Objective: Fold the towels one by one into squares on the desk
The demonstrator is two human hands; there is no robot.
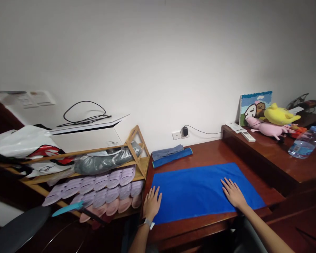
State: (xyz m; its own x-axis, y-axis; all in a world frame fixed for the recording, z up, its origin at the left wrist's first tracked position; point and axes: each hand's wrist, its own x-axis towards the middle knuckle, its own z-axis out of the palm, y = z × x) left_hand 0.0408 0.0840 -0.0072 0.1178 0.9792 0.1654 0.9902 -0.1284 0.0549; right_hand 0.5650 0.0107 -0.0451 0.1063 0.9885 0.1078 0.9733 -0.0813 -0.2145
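Note:
A blue cloth (192, 193) lies spread out on the reddish-brown wooden desk (208, 151). My left hand (152, 203) rests at the cloth's left edge, fingers stretched out and holding nothing; a band is around that wrist. Flat on the right part of the cloth is my right hand (234, 193), its fingers spread and also holding nothing. Behind the cloth, against the wall, lie a rolled blue cloth (173, 157) and a rolled grey-blue cloth (166, 152) side by side.
Left of the desk, a wooden rack (140, 165) holds lilac slippers (101, 181) and a white box (89, 135). On the raised right surface are a water bottle (305, 144), a pink plush toy (268, 128), a yellow plush toy (279, 115) and a remote control (248, 136).

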